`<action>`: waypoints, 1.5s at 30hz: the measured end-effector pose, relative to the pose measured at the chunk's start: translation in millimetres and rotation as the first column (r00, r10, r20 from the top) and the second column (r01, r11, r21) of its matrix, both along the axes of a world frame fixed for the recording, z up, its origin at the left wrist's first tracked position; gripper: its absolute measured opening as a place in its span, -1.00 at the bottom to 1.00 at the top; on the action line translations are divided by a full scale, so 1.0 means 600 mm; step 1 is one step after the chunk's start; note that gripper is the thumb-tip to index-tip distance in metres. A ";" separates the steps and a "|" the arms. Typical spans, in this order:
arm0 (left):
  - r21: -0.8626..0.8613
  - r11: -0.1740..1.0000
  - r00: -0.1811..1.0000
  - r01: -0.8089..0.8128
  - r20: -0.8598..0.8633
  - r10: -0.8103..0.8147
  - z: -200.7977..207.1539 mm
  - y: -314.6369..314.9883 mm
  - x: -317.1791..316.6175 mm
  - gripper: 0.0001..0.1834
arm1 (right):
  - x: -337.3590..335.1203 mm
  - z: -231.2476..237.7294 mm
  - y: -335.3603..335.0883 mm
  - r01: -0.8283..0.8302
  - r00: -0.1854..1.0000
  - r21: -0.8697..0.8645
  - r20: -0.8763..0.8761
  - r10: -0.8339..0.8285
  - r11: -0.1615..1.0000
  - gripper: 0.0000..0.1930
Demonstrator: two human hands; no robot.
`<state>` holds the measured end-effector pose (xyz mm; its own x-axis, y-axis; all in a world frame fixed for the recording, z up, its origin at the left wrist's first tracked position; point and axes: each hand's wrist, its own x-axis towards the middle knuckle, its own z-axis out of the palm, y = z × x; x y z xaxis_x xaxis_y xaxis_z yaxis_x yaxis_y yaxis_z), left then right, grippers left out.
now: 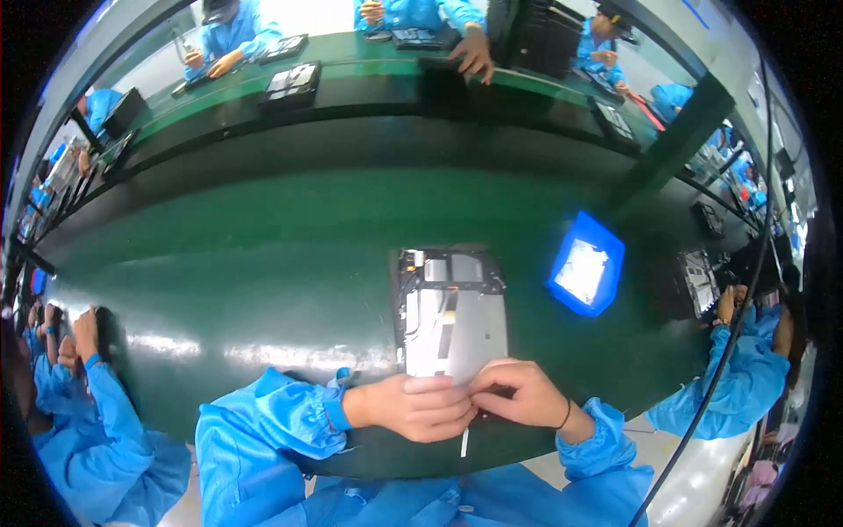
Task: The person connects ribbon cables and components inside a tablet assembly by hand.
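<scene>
An opened tablet-like device (470, 329) lies in front of me, with a silver inner face, a black frame and small circuit parts along its far end. Over its near edge, my left hand (420, 408) has its fingers curled together. My right hand (520, 391) pinches at the near right corner, thumb and forefinger close to the left fingertips. Whatever sits between the fingers of either hand is hidden. A thin white strip (464, 443) hangs below the fingertips; I cannot tell which hand, if either, grips it.
A blue tray (562, 296) with whitish contents sits to the right on the green table (290, 237). Co-workers in blue sit at left and right, and others across a raised shelf (369, 112) at the back. A black cable (716, 378) hangs down on the right.
</scene>
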<state>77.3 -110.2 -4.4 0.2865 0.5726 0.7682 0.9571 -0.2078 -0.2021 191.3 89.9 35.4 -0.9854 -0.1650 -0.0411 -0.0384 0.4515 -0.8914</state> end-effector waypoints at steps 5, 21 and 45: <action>0.013 0.975 0.974 0.224 -0.045 -0.223 0.008 0.001 0.003 -0.81 | 0.007 -0.006 -0.008 -0.020 0.987 -0.080 -0.159 0.007 0.997 -0.95; -0.375 0.925 0.650 -0.059 0.689 0.321 0.011 0.061 -0.042 -0.84 | 0.007 0.009 0.093 0.756 0.607 0.539 -0.790 -0.088 0.372 -0.77; -0.453 0.890 0.695 -0.056 0.622 0.361 0.002 0.058 -0.037 -0.77 | 0.068 -0.043 -0.065 0.474 0.832 0.501 -0.524 -0.182 0.724 -0.75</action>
<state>55.1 -75.4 -3.0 -0.3840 0.8277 0.4093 0.8214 0.1037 0.5609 231.9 50.6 9.7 -0.9100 0.0878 0.4051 -0.0741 0.9271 -0.3673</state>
